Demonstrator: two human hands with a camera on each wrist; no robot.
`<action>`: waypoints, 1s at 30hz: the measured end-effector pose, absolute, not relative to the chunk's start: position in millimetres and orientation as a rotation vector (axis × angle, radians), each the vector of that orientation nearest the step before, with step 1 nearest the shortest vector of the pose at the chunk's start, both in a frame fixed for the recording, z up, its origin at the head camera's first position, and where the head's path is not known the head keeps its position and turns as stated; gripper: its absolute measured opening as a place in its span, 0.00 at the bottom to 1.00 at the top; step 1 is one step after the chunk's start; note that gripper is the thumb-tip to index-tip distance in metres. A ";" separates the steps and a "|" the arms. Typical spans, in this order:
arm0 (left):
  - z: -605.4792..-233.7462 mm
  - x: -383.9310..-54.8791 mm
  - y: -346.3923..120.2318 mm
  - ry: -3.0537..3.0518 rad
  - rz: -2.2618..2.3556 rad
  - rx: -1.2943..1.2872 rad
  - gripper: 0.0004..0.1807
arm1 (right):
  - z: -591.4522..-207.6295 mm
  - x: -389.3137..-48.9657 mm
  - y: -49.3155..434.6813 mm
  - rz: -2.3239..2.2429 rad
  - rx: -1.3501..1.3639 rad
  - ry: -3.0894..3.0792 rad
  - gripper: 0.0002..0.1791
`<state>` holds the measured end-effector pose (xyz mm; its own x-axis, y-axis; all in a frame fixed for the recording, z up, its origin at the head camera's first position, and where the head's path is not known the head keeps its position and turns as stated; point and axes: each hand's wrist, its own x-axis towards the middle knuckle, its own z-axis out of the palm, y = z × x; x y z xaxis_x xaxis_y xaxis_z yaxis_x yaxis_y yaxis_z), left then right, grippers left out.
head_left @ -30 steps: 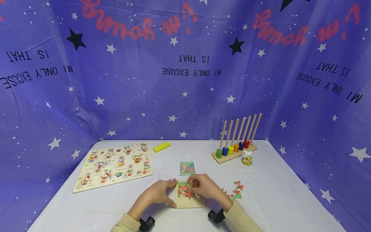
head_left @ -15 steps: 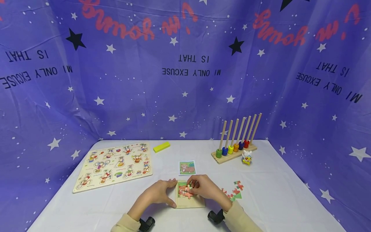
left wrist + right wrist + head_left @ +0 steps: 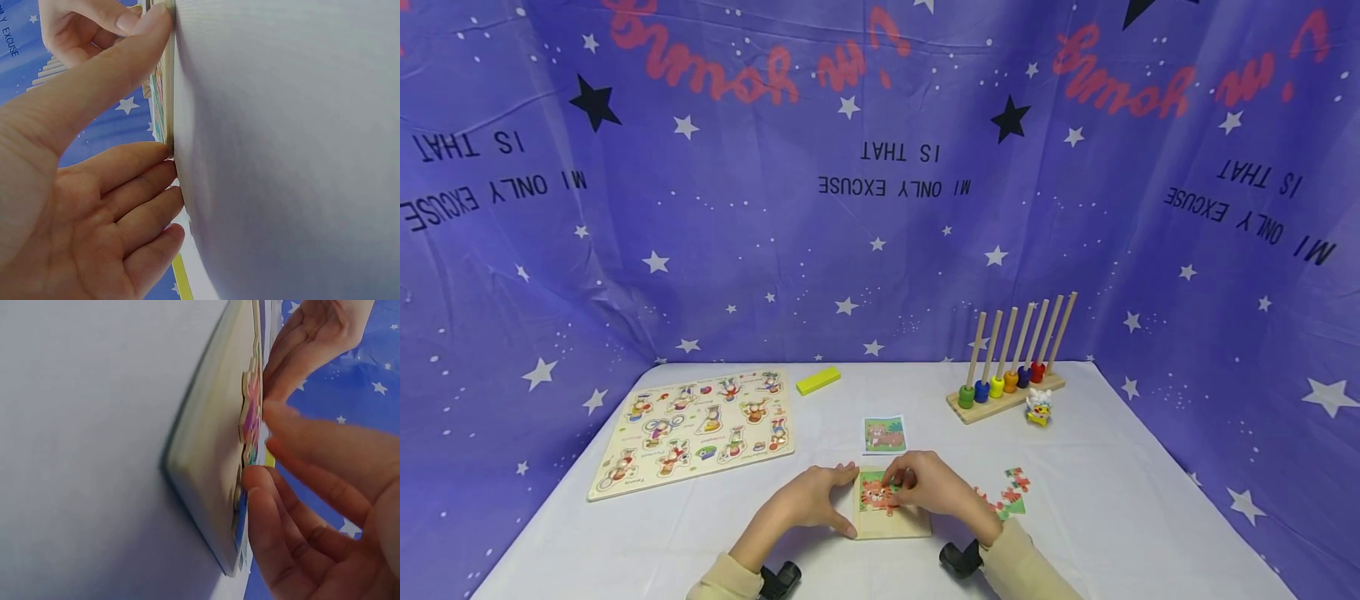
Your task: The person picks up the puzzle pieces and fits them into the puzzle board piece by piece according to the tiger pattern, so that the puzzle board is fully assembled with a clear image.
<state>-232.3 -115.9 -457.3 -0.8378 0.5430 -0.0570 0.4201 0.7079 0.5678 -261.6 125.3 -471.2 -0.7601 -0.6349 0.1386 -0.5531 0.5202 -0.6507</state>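
A wooden puzzle board (image 3: 895, 527) lies on the white table between both hands, its near part bare wood. On its far left part, jigsaw pieces (image 3: 874, 495) form an orange tiger face on green. My left hand (image 3: 811, 497) spans the board's left side, thumb at the near corner and fairly straight fingers at the far one. In the right wrist view my right hand (image 3: 312, 506) bends over the pieces. Its thumb and fingertips pinch a jigsaw piece (image 3: 890, 510) at the face's right edge, partly hidden by the hand. Loose pieces (image 3: 1013, 505) lie beyond the right wrist.
A picture card (image 3: 885, 436) lies just behind the board. A large wooden figure puzzle (image 3: 700, 433) covers the left side. Farther back are a yellow block (image 3: 818, 381), a peg stand with coloured beads (image 3: 1000, 398) and a small white-haired figurine (image 3: 1040, 408).
The piece under my right fingers was raised and paler half a second ago, covering part of the tiger face. Now it lies flatter and the face shows more. The left hand stays put.
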 end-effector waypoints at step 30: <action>-457.9 -232.7 -117.3 2.673 0.846 0.780 0.50 | -467.2 -260.0 129.7 -0.883 -1.192 2.598 0.12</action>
